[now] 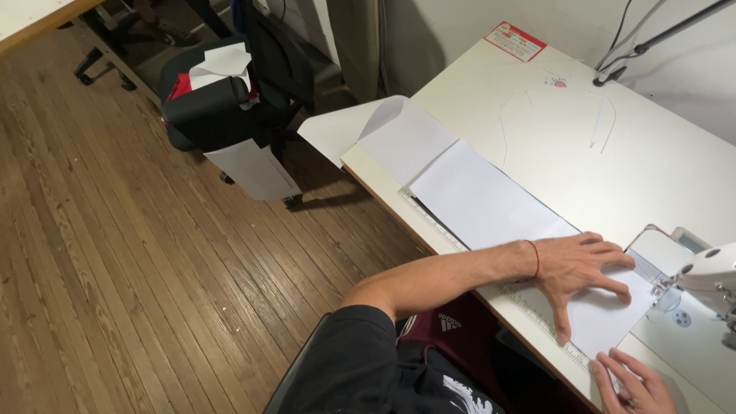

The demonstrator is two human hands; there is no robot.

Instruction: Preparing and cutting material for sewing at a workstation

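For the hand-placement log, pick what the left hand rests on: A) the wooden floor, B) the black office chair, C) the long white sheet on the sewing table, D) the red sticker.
C: the left hand lies flat, fingers spread, on the long white sheet beside the sewing machine.

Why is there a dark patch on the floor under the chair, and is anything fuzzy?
Head view: the black chair blocks the light, casting a shadow on the wooden floor; the left hand on the white fabric looks sharp; the table's straight edge bows slightly.
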